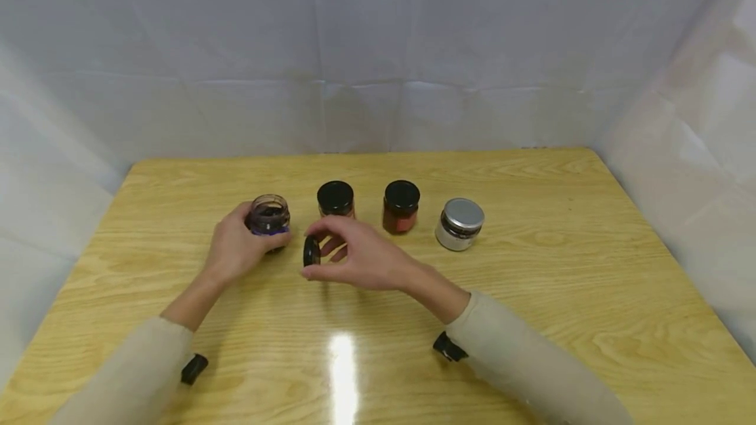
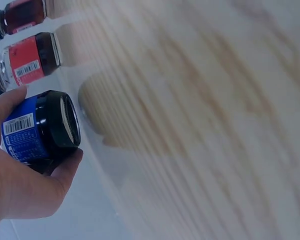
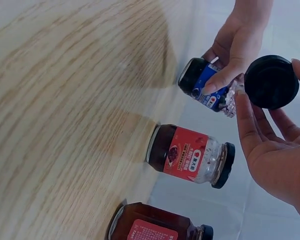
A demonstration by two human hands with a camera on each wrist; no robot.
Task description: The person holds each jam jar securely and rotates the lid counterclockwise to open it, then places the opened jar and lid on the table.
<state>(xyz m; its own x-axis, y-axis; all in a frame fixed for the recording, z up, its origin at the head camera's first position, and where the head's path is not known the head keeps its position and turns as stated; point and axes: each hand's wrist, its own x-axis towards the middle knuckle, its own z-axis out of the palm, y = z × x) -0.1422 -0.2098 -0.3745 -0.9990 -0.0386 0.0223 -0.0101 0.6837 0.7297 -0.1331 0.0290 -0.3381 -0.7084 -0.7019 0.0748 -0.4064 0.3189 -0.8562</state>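
Note:
On the left of the table, my left hand (image 1: 235, 248) grips a glass jar (image 1: 270, 210) whose mouth is uncovered, with dark contents inside. Its blue label and barcode show in the left wrist view, where the jar (image 2: 22, 132) has fingers and thumb around it. My right hand (image 1: 373, 256) pinches a round black lid (image 1: 310, 252) by its rim, just right of the jar and apart from it. Tilted on edge in the head view, the lid (image 3: 271, 81) turns a round face to the right wrist camera.
Behind my right hand stands a red-labelled jar (image 1: 335, 197) with a black lid. To its right are a dark red jar (image 1: 401, 207), also black-lidded, and a pale-labelled jar (image 1: 461, 223) with a silver lid. White sheeting (image 1: 378, 51) hangs behind the wooden table (image 1: 561, 294).

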